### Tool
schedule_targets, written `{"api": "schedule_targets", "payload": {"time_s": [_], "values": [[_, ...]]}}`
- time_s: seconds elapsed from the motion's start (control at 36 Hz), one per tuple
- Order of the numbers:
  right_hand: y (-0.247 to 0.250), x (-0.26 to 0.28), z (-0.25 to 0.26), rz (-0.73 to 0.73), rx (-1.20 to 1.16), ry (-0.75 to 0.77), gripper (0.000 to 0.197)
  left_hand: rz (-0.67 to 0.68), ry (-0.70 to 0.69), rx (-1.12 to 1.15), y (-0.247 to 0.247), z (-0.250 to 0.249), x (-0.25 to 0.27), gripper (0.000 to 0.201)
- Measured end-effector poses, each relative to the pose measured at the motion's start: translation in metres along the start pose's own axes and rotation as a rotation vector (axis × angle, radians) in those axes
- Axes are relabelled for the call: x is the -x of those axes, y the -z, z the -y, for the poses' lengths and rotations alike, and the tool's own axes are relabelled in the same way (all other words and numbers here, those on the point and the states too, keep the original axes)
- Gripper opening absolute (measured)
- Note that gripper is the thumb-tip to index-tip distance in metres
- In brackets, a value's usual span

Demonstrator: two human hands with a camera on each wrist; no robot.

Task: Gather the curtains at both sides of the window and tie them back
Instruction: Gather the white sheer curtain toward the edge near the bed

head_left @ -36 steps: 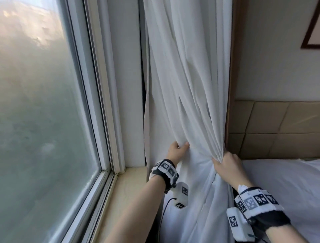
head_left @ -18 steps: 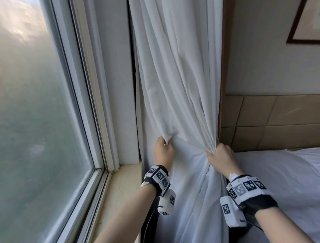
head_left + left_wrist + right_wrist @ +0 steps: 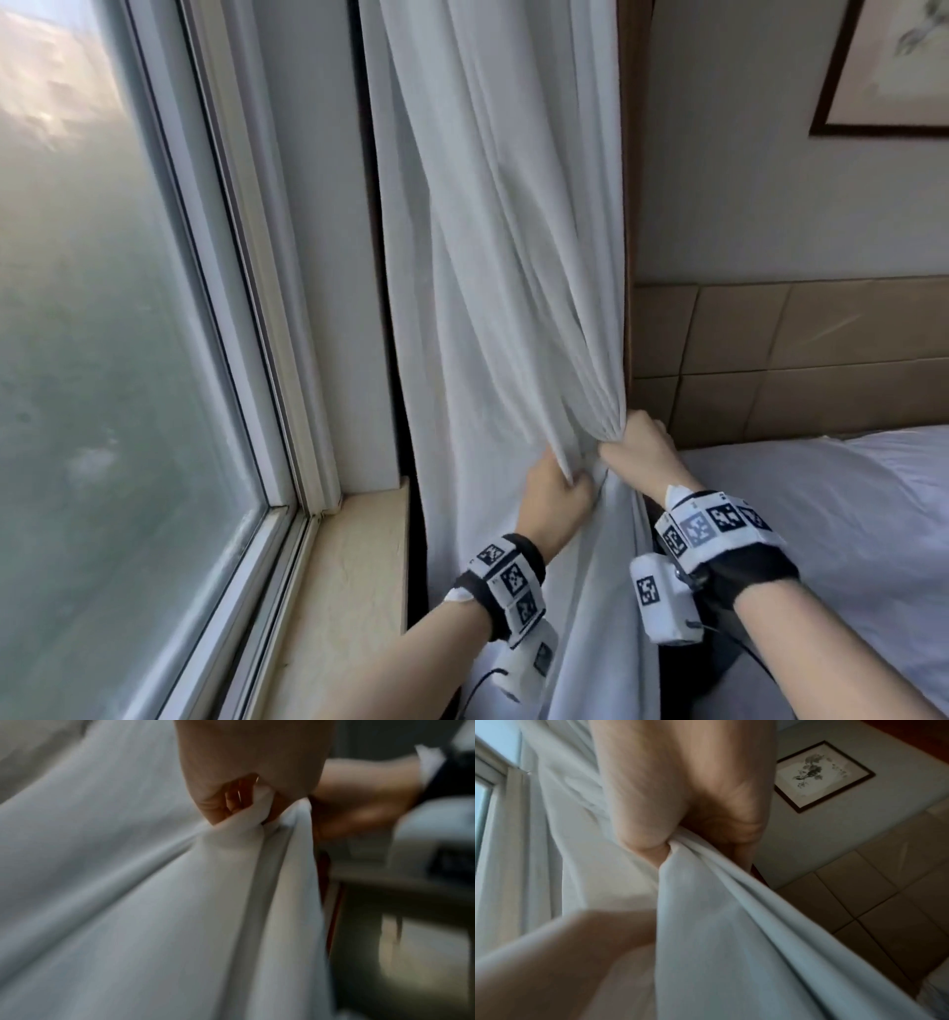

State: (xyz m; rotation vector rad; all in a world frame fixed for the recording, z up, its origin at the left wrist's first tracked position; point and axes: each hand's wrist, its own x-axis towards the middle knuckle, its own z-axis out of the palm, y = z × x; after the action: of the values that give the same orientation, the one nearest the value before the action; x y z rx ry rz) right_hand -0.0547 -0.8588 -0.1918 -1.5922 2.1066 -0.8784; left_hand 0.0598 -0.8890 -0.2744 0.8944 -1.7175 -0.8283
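**White curtain bunched in both fists**

White cloth, the curtain (image 3: 493, 246) hangs at twelve o'clock in the head view, between the window (image 3: 102, 308) at nine o'clock and the padded headboard (image 3: 801, 354) at three o'clock. The left hand (image 3: 552, 496) has its fingers curled tight round a fold of the cloth, and the right hand (image 3: 639, 452), just beside it at its two o'clock, clamps a gathered bunch. A framed picture (image 3: 893, 67) hangs at one o'clock; the bed (image 3: 847, 514) lies at four o'clock.

Hazy window (image 3: 102, 334), tan padded headboard (image 3: 801, 354), framed picture (image 3: 893, 67).
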Motion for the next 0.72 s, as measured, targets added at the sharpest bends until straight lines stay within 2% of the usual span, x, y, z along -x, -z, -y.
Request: {"api": "schedule_targets", "payload": {"time_s": [0.11,0.22,0.33,0.39,0.44,0.53,0.56,0.58,0.64,0.72], "values": [[-0.002,0.005,0.002,0.042,0.077,0.018,0.033,0.086,-0.144,-0.246,-0.012,-0.003,0.002,0.034],[0.003,0.013,0.009,0.119,0.026,0.019,0.027,0.217,-0.152,-0.44,-0.012,-0.017,-0.005,0.033],[0.006,0.011,0.011,0.179,-0.044,0.031,0.067,0.368,-0.193,-0.62,-0.012,-0.028,-0.008,0.019],[0.003,0.009,0.012,0.207,-0.043,0.027,0.076,0.44,-0.223,-0.64,-0.01,-0.022,-0.012,0.033],[0.001,0.008,0.014,0.198,0.001,0.032,0.075,0.55,-0.219,-0.681,-0.007,-0.011,-0.016,0.054],[-0.001,0.003,0.014,0.06,0.09,0.028,0.059,0.682,-0.132,-0.6,0.008,-0.004,-0.019,0.084],[-0.001,0.001,0.014,0.022,0.107,0.019,0.054,0.687,-0.1,-0.499,0.017,-0.003,-0.021,0.081],[0.0,0.0,0.015,0.003,0.122,0.014,0.051,0.658,-0.06,-0.4,0.027,-0.001,-0.024,0.069],[0.0,-0.002,0.015,0.01,0.141,0.009,0.05,0.489,0.043,-0.249,0.053,0.008,-0.033,0.042],[-0.001,-0.004,0.015,0.02,0.125,0.027,0.047,0.045,0.087,-0.158,0.095,0.034,-0.048,0.02]]}}
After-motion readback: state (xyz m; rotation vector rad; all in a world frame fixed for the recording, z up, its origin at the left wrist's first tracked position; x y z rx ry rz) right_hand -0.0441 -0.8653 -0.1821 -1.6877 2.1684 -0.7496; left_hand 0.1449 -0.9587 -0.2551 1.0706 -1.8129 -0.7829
